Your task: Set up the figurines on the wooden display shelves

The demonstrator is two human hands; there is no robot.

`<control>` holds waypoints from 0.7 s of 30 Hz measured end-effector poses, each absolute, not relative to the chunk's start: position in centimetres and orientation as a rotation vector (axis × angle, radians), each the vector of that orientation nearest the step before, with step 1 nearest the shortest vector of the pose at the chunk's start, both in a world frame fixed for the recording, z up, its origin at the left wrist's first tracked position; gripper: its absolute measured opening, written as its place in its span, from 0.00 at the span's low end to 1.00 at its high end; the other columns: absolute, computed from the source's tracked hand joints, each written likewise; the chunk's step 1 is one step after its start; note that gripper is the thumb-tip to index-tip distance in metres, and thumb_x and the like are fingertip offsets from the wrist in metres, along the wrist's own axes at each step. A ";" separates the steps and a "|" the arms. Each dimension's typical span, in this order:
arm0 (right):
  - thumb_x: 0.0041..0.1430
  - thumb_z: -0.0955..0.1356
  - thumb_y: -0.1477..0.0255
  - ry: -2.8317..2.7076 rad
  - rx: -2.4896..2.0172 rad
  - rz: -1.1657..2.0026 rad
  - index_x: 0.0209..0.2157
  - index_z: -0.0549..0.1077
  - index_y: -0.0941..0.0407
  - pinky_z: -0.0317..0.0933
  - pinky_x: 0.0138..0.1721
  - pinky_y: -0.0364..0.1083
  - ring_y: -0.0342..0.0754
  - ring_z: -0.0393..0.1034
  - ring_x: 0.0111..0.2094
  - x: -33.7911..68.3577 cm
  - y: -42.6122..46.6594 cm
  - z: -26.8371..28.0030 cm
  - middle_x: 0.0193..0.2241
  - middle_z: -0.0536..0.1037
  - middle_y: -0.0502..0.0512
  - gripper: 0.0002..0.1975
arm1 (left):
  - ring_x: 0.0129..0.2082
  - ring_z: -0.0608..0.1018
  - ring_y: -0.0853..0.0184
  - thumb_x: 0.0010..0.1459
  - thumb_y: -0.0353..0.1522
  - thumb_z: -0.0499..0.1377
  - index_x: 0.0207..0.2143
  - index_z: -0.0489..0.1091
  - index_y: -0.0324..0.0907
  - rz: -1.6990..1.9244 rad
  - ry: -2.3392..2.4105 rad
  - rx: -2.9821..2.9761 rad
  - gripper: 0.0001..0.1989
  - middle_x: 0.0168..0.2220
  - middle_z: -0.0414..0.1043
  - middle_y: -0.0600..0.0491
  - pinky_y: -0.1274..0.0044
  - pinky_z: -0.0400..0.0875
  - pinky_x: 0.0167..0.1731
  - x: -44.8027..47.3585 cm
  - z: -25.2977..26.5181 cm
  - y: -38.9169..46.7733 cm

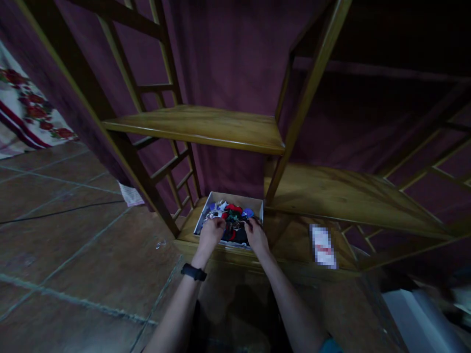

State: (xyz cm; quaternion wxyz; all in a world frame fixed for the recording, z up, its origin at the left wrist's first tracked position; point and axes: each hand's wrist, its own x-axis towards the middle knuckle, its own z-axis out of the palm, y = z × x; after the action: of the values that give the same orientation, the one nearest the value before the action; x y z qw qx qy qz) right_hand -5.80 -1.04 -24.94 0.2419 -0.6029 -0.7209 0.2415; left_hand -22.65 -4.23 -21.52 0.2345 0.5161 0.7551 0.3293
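Note:
A shallow white box (241,199) sits on the bottom wooden shelf, holding a jumble of small things in red, black, blue, white and green. My left hand (212,232) is over the box's left side, its fingers curled together; whatever they pinch is too small to make out. At the box's right side, my right hand (256,236) has its fingertips drawn together among dark items, near a round blue piece (248,213). What is between those fingers is hidden too. A black wristband (194,272) circles my left wrist.
A wooden shelf board (206,128) juts out above the box, with upright posts on both sides. To the right lies a blurred white packet (324,246) on the lower shelf. A dark cable (62,212) crosses the tiled floor at left. A pale panel (415,318) stands at lower right.

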 end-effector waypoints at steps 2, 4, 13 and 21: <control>0.62 0.60 0.68 -2.002 -1.694 0.654 0.53 0.64 0.57 0.60 0.46 0.45 0.51 0.68 0.49 -6.5 -0.8 -25.2 0.51 0.69 0.64 0.19 | 0.35 0.76 0.62 0.53 0.35 0.54 0.39 0.75 0.38 0.748 2.116 1.489 0.15 0.34 0.77 0.44 0.75 0.65 0.34 -22.3 -21.5 -4.3; 0.61 0.60 0.69 -2.010 -1.720 0.674 0.54 0.64 0.57 0.60 0.45 0.45 0.50 0.69 0.48 -7.0 -0.7 -25.4 0.50 0.70 0.63 0.19 | 0.37 0.76 0.60 0.54 0.36 0.54 0.41 0.74 0.38 0.656 2.136 1.524 0.16 0.36 0.77 0.42 0.75 0.64 0.34 -21.9 -21.6 -4.3; 0.60 0.61 0.72 -1.859 -1.703 0.785 0.44 0.67 0.57 0.61 0.44 0.42 0.46 0.71 0.44 -6.7 -0.3 -24.7 0.42 0.75 0.57 0.11 | 0.37 0.77 0.56 0.54 0.40 0.52 0.39 0.74 0.40 0.487 2.103 1.685 0.18 0.34 0.77 0.43 0.73 0.67 0.33 -21.5 -23.2 -2.3; 0.59 0.62 0.71 -1.795 -1.489 0.782 0.44 0.66 0.55 0.61 0.44 0.41 0.45 0.71 0.43 -6.4 -1.3 -22.6 0.41 0.76 0.54 0.11 | 0.26 0.78 0.63 0.47 0.38 0.60 0.31 0.72 0.37 1.079 1.754 0.832 0.13 0.26 0.75 0.47 0.73 0.73 0.28 -21.1 -22.2 -2.1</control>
State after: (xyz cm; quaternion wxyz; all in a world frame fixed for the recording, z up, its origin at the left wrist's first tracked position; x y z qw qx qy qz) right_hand -6.39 -1.26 -22.65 0.3345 -0.5705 -0.6876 0.2997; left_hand -21.06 -2.12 -22.18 0.4444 0.3354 0.7076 0.4351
